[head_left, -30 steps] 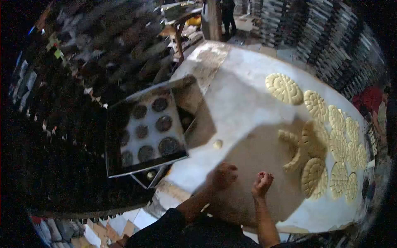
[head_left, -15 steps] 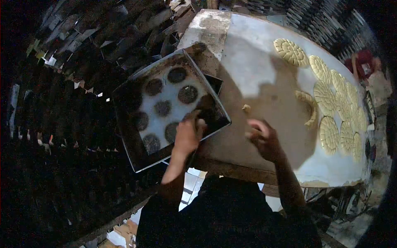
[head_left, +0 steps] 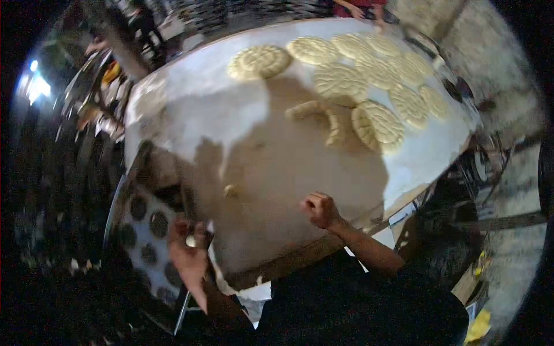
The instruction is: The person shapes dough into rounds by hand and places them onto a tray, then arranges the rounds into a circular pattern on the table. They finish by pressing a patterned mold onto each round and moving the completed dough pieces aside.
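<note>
At the near edge of the tray (head_left: pixel 149 254), my left hand (head_left: pixel 189 262) is raised with its fingers upward and blurred. A small pale spot shows between them, and I cannot make out what it is. The tray has dark round discs (head_left: pixel 158 224) on a pale base. My right hand (head_left: pixel 320 210) hovers over the near side of the table (head_left: pixel 271 230), its fingers curled in; the inside of the hand is hidden. Between the hands, farther back, a small lump of dough (head_left: pixel 231 190) lies on the table. Beyond sits a bent dough strip (head_left: pixel 332 118).
Several flat round coiled doughs (head_left: pixel 378 127) cover the table's far right part. Another person's hand (head_left: pixel 358 12) and red clothing show at the far edge. A post (head_left: pixel 121 43) stands at the far left. My shadow falls across the table's middle.
The view has swung right, so the tray now sits lower left. My left hand has come from over the tray's discs to its near edge. My right hand's fingers are curled in more.
</note>
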`<state>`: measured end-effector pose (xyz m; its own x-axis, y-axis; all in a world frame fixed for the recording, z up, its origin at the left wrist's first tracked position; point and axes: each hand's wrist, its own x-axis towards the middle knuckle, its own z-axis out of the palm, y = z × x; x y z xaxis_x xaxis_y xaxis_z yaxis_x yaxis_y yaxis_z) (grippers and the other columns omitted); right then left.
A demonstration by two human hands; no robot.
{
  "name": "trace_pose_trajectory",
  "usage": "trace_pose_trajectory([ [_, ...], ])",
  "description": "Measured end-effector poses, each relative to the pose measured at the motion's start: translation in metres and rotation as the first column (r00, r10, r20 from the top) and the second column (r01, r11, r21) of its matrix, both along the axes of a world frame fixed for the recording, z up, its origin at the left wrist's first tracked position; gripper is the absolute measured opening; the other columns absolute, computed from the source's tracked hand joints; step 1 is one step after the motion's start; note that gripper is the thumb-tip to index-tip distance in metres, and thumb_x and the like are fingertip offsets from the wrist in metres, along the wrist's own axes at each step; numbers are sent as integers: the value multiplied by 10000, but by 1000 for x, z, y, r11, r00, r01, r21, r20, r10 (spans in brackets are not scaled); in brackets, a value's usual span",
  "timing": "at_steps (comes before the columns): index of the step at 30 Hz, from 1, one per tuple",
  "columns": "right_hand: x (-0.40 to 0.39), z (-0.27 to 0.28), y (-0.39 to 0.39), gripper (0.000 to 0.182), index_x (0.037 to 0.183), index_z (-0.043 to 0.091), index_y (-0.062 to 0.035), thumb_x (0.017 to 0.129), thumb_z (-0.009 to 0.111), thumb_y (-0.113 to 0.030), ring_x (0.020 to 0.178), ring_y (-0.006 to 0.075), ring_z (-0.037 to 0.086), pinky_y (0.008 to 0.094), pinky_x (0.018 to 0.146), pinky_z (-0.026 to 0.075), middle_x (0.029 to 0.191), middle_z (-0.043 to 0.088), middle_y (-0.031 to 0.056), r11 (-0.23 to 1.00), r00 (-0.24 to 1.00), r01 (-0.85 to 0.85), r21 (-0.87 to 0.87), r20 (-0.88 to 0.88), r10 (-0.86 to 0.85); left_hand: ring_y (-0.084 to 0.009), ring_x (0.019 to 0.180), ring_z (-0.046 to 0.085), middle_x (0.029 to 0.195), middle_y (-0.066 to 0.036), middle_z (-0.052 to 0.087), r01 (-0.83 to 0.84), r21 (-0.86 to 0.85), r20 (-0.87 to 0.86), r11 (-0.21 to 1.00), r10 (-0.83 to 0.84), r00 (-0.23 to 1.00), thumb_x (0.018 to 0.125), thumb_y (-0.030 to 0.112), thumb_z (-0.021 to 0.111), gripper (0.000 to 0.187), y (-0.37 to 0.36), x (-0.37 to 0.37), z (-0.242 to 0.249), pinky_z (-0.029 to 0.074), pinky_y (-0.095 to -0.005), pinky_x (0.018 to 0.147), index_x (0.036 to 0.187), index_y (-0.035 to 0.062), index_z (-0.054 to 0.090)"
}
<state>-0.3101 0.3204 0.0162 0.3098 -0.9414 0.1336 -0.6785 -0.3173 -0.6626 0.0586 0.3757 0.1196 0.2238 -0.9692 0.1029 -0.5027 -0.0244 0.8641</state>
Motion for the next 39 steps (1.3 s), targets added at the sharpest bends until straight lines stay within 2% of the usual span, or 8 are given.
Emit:
trace_pose_trajectory([
  [5, -115, -63, -16, 150, 707, 556, -73, 806, 618, -167, 663, 298, 552, 418, 674, 439, 656, 537, 115, 893, 973, 217, -393, 20, -228, -260, 1039, 644, 1084, -177, 677, 598, 382, -63, 705, -625, 778, 867, 408, 682, 498, -155, -214, -46, 494, -385, 916, 1159, 7, 640],
  [13, -200, -70, -31, 170, 755, 607, -39, 779, 670, -195, 777, 318, 567, 429, 792, 428, 766, 591, 104, 810, 859, 511, -286, 161, -485, -418, 939, 607, 1072, -271, 602, 138, 200, 448, 970, -216, 867, 858, 355, 658, 517, -251, -436, -159, 473, -499, 807, 1176, -27, 517],
  [20, -191, -67, -45, 214, 723, 589, -32, 780, 660, -225, 712, 309, 568, 432, 723, 460, 636, 555, 102, 788, 860, 498, -362, 92, -501, -364, 839, 623, 962, -269, 609, 258, 126, 188, 958, -278, 942, 878, 312, 627, 498, -207, -370, -142, 487, -473, 750, 1204, 6, 407],
  [23, -181, -22, -46, 245, 689, 570, -26, 794, 650, -233, 643, 291, 559, 412, 651, 467, 643, 564, 107, 843, 795, 537, 30, 317, -518, -262, 802, 633, 917, -215, 623, 369, 389, -139, 844, -342, 929, 893, 327, 645, 451, -159, -312, -117, 504, -403, 707, 1183, 37, 454],
  [27, -162, -45, -48, 267, 695, 575, -12, 829, 615, -239, 564, 198, 539, 334, 580, 461, 644, 573, 94, 790, 753, 603, -111, 405, -518, -179, 770, 602, 877, -132, 623, 267, 56, -454, 962, -214, 865, 918, 295, 650, 341, -90, -246, -152, 499, -344, 672, 1127, 47, 547],
  [31, -48, -34, -3, 276, 973, 590, -7, 901, 586, -273, 765, 262, 618, 381, 719, 494, 844, 636, 152, 990, 854, 117, -84, 516, -58, -168, 763, 582, 873, -100, 592, 96, 29, -731, 995, -45, 681, 927, 244, 636, 295, -63, -204, -251, 492, -340, 692, 1104, 19, 564],
  [34, 36, -90, 39, 362, 1115, 548, -22, 885, 613, -295, 923, 348, 622, 426, 805, 486, 1077, 607, 214, 908, 986, 158, -388, 12, -166, -202, 816, 568, 933, -105, 586, 187, -344, 156, 920, -140, 978, 919, 191, 623, 224, -12, -193, -144, 482, -379, 733, 1057, 26, 559],
  [39, 36, -7, 70, 376, 1089, 536, -21, 887, 615, -328, 900, 325, 620, 422, 776, 494, 1070, 596, 221, 981, 903, 189, 36, 385, -188, -245, 854, 564, 980, -121, 582, 82, -72, -336, 994, -101, 936, 895, 213, 636, 237, 33, -162, -89, 464, -405, 782, 1038, 40, 558],
])
